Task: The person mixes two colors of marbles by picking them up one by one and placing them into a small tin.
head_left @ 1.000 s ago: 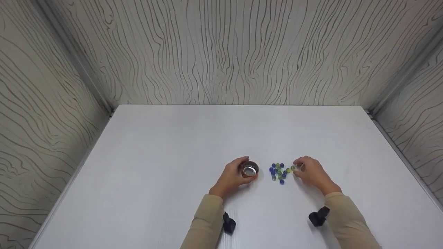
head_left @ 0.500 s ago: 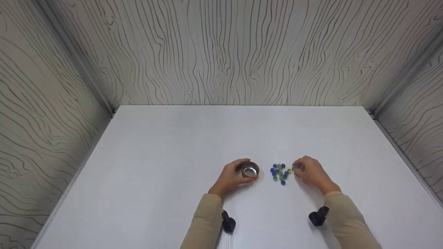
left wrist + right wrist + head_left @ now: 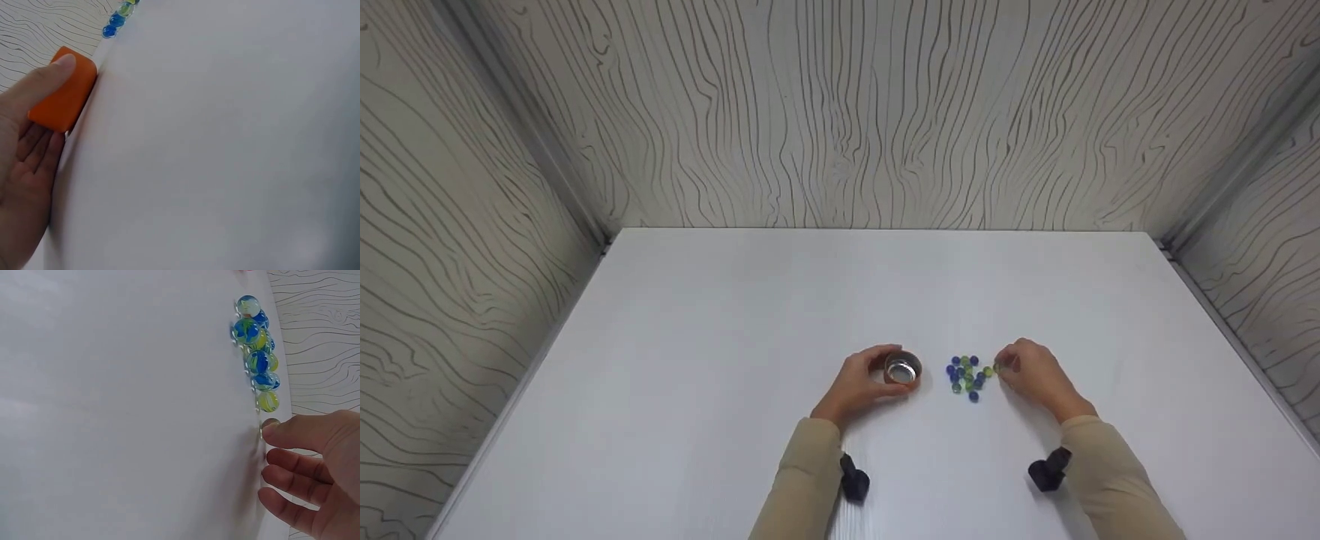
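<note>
My left hand (image 3: 859, 382) holds a small round cup (image 3: 902, 368) upright on the white table, thumb and fingers curled round its sides. Its outside is orange in the left wrist view, and the silvery inside shows no marbles in the head view. To the cup's right lies a loose cluster of blue and yellow-green glass marbles (image 3: 968, 377). At the cluster's right edge, my right hand (image 3: 1039, 379) pinches one marble (image 3: 270, 422), largely covered by the thumb in the right wrist view. Its other fingers are bent near the tabletop. A yellow marble (image 3: 268, 401) lies just beside the pinched one.
The white table (image 3: 735, 315) reaches back to a wood-patterned wall (image 3: 840, 112), with similar panels on the left and right. Black wrist devices (image 3: 855, 480) stick out from both sleeves. The marbles lie loose, with nothing around them.
My right thumb and fingers have closed in on the outermost marble, which they stood apart around before. My left hand and the cup stay nearly in place; the head view shifts slightly.
</note>
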Available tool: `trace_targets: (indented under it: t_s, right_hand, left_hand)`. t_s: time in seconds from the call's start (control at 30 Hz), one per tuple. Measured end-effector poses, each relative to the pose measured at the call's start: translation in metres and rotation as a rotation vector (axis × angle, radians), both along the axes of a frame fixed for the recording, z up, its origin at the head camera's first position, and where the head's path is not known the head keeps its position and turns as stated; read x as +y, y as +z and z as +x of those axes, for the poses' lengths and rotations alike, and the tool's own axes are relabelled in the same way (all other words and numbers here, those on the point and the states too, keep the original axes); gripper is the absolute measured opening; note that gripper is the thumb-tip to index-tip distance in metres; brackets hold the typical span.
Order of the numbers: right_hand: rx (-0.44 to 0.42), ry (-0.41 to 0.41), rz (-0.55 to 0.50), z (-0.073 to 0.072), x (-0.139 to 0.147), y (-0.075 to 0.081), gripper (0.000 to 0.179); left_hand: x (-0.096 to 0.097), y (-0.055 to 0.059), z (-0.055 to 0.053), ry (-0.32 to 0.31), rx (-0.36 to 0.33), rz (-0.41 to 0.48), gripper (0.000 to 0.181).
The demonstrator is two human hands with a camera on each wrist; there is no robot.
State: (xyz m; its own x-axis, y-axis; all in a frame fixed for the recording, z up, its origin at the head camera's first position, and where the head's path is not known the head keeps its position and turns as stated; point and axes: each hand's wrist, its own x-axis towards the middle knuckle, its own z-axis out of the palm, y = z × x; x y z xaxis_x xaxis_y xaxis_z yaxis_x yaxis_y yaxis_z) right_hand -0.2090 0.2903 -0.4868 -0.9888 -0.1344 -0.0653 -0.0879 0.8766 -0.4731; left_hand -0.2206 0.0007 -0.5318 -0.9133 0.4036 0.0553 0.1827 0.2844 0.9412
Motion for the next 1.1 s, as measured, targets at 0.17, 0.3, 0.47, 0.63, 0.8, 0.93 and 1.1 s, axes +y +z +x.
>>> trace_targets:
  t_s: [0.17,0.3,0.47,0.63,0.8,0.93,1.1]
  right_hand:
    - [0.003,-0.006,0.004,0.0007,0.0007,-0.0018,0.018]
    - [0.016,0.000,0.009,0.0008,0.0015,-0.0024,0.017]
    - [0.023,0.004,0.006,0.0019,0.0012,-0.0007,0.015]
    - [0.013,-0.003,0.004,0.0030,0.0008,0.0020,0.014]
    - [-0.004,-0.019,0.008,0.0030,-0.0006,0.0032,0.015]
    - [-0.009,-0.018,0.006,0.0036,-0.0014,0.0041,0.015]
    - [0.009,-0.009,0.011,0.0050,-0.0020,0.0053,0.015]
  left_hand:
    - [-0.0003,-0.0011,-0.0004,-0.003,-0.020,0.007,0.064]
    - [-0.0009,-0.0018,-0.0012,-0.008,-0.026,0.011,0.063]
    - [-0.0022,-0.0023,-0.0020,-0.019,-0.018,0.018,0.064]
    - [-0.0024,-0.0027,-0.0030,-0.032,-0.030,0.023,0.066]
    - [-0.0032,-0.0002,-0.0030,-0.034,-0.026,0.008,0.065]
    - [-0.0036,0.0009,-0.0026,-0.029,-0.024,-0.006,0.065]
    - [-0.0029,0.0012,-0.0009,-0.032,-0.038,0.001,0.064]
